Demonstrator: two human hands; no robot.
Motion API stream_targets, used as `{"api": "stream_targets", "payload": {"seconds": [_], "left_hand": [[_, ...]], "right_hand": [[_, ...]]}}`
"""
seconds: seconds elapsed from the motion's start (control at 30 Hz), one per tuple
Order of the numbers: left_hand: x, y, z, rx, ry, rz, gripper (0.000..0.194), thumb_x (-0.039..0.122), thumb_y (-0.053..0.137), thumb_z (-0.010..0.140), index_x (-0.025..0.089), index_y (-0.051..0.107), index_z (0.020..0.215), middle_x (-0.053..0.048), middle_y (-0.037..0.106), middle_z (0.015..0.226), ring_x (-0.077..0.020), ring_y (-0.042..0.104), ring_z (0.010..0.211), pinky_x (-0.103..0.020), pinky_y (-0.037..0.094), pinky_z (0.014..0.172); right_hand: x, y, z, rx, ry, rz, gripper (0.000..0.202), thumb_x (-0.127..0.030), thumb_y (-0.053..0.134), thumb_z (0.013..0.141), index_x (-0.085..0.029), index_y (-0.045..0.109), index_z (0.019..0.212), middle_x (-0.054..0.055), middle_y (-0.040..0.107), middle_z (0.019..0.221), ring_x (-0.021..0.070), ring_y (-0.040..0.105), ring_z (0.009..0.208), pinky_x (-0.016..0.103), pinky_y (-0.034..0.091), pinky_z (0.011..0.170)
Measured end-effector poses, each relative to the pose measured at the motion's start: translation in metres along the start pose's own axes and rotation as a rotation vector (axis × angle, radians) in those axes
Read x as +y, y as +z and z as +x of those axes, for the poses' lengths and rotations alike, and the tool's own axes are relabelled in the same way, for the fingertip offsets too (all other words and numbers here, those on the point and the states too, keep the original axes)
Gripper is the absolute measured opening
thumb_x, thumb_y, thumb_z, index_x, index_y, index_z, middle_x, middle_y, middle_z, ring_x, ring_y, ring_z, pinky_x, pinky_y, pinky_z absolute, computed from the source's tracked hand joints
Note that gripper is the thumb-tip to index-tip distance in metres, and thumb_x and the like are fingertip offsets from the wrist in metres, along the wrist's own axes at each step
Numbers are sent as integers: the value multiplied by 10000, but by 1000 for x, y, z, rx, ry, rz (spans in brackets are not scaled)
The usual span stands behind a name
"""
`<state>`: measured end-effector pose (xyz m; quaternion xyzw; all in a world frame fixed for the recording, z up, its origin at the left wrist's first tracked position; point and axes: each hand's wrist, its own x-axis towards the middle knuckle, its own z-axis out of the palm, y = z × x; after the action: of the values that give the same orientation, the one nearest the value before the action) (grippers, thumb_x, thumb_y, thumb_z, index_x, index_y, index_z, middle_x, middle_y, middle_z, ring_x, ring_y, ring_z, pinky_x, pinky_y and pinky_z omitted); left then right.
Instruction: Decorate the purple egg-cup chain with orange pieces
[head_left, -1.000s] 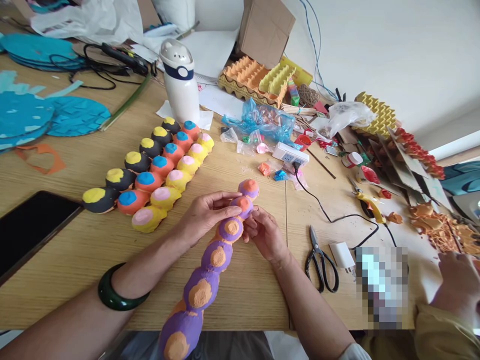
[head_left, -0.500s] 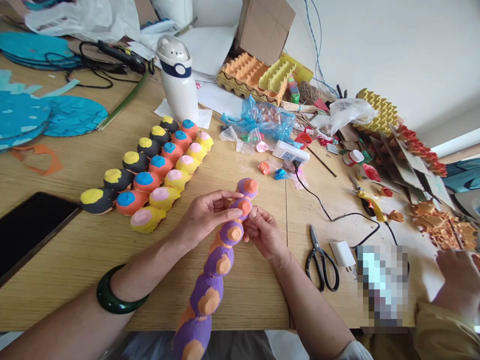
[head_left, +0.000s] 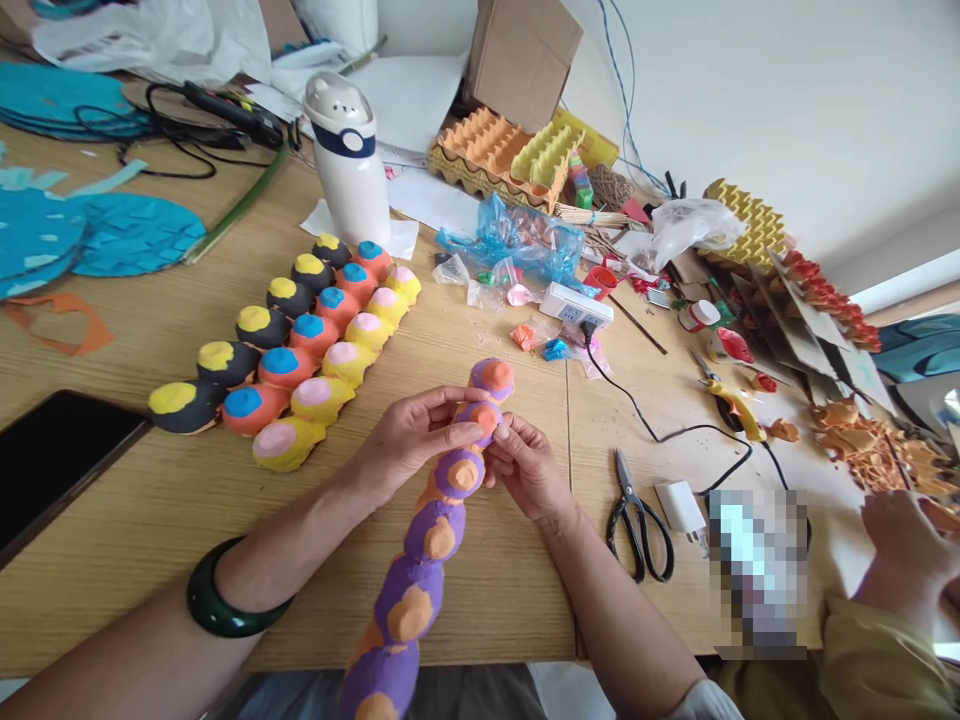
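A bumpy strip [head_left: 435, 530] of purple bumps with orange caps runs from the bottom edge up to the middle of the table. My left hand [head_left: 420, 432] holds it near its far end, thumb and fingers around the second bump. On the right side of that same bump, my right hand [head_left: 525, 455] pinches with thumb and forefinger. To the left lie three painted rows side by side: black bumps with yellow caps [head_left: 262, 325], red-orange bumps with blue caps [head_left: 309, 328] and yellow bumps with pink caps [head_left: 349, 362].
A white bottle [head_left: 346, 165], egg trays [head_left: 480, 150] and a power strip [head_left: 576, 303] stand farther back. Scissors [head_left: 637, 515], a charger [head_left: 681, 506] and a yellow tool [head_left: 739, 405] lie right; a dark tablet [head_left: 64, 465] lies left. Another person's hand [head_left: 907, 540] is at the right edge.
The view has shifted slightly, so most things sit a little farther left. Both hands keep their hold on the purple strip, with hardly any movement.
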<state>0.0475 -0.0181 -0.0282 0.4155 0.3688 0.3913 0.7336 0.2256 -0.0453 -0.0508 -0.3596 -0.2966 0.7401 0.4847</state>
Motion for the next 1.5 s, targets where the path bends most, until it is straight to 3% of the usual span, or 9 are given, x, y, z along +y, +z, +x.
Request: {"api": "stream_targets", "payload": {"seconds": [0.2,0.37,0.43,0.6,0.73,0.9,1.1,1.33,1.5], "left_hand": [[5,1,-4,8,70,59,386,392,885,744,223,801,1080,-74,807,1054,-256,743,923,-348,627,768],[6,1,-6,-36,74,19,324,416,816,833,262,815,1119,-59,797,1110,-268,729,1032,-369,614,875],[5,0,-7,-27,46,-25,300,472,772,862,273,827,1079,-52,797,1074,-259,726,980,-365,611,838],[5,2,-6,-26,-109,-139,259,432,808,796,296,810,1016,-50,779,995,-272,706,881,-372,606,686],[7,5,-7,-113,-180,-284,174,365,805,783,295,759,936,-16,745,936,-226,675,735,-378,584,634],[9,9,-8,-81,-228,-343,157,406,771,795,267,709,833,-24,692,825,-218,648,678,-370,554,601],[11,11,-7,-2,-299,-256,231,418,800,670,252,648,725,-29,644,720,-203,592,598,-382,539,580],[8,9,-6,-3,-257,-221,260,522,729,775,270,720,838,-50,687,789,-215,614,657,-350,528,592],[5,11,-6,68,-207,-150,274,435,824,707,293,725,919,-29,709,837,-220,632,704,-350,542,612]], "right_hand": [[0,0,-1,-76,-2,5,378,-461,863,797,-192,609,718,-111,314,555,54,257,467,183,502,448],[-5,-1,-1,-78,-23,-27,377,-484,887,755,-199,641,761,-117,332,540,54,254,456,186,483,429],[-6,-2,-2,-71,-23,-64,388,-493,899,735,-199,648,762,-115,366,525,53,277,443,196,486,433],[-3,-4,-4,-30,-35,-160,395,-503,895,735,-191,655,764,-78,540,555,64,459,427,216,506,453],[-2,-3,-6,-65,-50,-208,373,-494,880,758,-186,670,774,-20,681,674,101,610,488,213,498,444],[-3,3,-7,-43,-48,-246,374,-467,898,740,-177,663,732,-37,635,639,90,590,487,210,514,454],[1,7,-7,-67,-1,-265,369,-474,894,741,-183,666,757,-41,616,645,88,575,511,204,510,464],[5,0,-5,-43,-17,-178,375,-504,822,828,-192,632,742,-80,511,572,62,477,438,211,525,481],[5,0,-3,-26,-19,-164,391,-481,838,817,-195,599,696,-97,448,542,52,400,418,200,514,457]]}}
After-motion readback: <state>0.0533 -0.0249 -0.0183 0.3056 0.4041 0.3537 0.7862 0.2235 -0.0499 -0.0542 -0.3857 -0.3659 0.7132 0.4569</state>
